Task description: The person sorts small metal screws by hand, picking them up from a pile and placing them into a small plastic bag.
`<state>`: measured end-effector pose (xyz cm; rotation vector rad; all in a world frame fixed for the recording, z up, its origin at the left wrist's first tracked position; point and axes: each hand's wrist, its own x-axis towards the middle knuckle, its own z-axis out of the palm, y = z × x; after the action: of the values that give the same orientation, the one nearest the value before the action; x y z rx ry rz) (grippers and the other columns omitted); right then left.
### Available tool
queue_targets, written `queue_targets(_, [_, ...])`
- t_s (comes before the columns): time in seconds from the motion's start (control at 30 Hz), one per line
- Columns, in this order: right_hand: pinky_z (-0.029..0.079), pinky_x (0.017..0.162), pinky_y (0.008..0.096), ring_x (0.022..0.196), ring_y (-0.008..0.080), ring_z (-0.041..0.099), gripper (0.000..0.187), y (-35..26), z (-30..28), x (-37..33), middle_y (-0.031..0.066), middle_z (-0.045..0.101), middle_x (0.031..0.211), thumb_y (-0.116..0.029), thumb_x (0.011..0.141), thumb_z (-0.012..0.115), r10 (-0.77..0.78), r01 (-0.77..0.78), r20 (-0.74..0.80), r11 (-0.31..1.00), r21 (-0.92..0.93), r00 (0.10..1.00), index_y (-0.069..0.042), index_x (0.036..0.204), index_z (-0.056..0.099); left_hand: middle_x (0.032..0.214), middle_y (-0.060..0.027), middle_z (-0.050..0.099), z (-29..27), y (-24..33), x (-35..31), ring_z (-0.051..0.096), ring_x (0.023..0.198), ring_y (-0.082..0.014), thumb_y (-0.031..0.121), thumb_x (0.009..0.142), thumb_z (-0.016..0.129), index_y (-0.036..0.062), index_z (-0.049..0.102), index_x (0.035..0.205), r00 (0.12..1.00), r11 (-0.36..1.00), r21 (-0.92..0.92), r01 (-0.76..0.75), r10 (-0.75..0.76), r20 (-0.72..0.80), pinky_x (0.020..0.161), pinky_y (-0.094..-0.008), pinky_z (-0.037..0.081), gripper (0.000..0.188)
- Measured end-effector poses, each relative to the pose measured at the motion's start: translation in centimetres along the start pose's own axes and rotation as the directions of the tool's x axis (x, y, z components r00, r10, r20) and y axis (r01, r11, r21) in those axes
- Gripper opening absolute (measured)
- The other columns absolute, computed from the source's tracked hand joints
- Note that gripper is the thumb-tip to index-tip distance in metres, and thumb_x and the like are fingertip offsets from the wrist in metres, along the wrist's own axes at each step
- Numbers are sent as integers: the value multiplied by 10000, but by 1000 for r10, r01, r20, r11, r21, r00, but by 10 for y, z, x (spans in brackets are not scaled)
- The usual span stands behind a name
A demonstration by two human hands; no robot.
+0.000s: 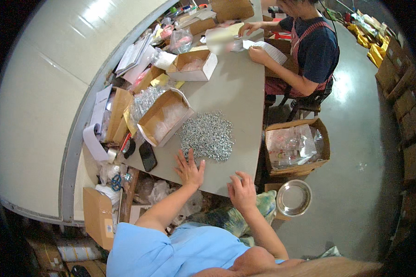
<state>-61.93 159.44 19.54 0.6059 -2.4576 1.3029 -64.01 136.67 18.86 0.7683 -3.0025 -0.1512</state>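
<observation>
A broad pile of small silver screws lies loose on the grey tabletop. At the pile's near left edge, my left hand rests on the table, open, with its fingers spread and fingertips close to the screws. My right hand is at the table's near right edge, apart from the pile. Its fingers are loosely bent and apart, and nothing shows in them. Left of the pile, an open cardboard box holds clear plastic bags. A dark phone lies beside my left hand.
Another box of bags, a bag of screws and papers crowd the left side. Blue-handled scissors lie near left. A metal bowl and a carton stand right of the table. Across it, a seated person holds paper.
</observation>
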Motion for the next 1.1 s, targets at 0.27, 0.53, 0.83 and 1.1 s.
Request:
queue_targets(0.27, [418,882,407,1028,305,516,367,-10,13,-2,106,532,1114,-172,746,673,32,-27,19,967,-254,999,-84,1082,553,1527,-174,-13,8,-11,-3,-4,1378,-461,499,875,508,189,130,1468,976,970,-129,-204,191,-105,1008,-710,68,769])
queue_targets(0.53, [410,900,429,1034,318,514,334,-26,23,-2,103,553,1087,-203,750,670,103,-100,-12,918,-385,995,-91,1046,566,1470,-270,102,-9,-48,1,94,1353,-444,387,799,652,30,223,1390,766,627,-443,-641,482,-426,1030,-636,65,813])
queue_targets(0.83, [406,901,437,1033,329,513,302,-36,26,0,114,551,1095,-196,766,663,98,-100,-28,878,-468,995,-97,1038,579,1232,-192,502,-78,-83,227,455,1133,-383,287,793,666,2,483,1222,785,792,-137,-594,535,-312,969,-476,362,547])
queue_targets(1.1, [408,901,438,1028,340,509,295,-30,29,-3,127,549,1073,-179,755,670,108,-124,-61,875,-468,992,-70,1015,582,1107,-214,621,-61,-96,304,610,1044,-330,217,739,679,17,653,1028,906,939,-44,-341,341,251,865,-416,510,352])
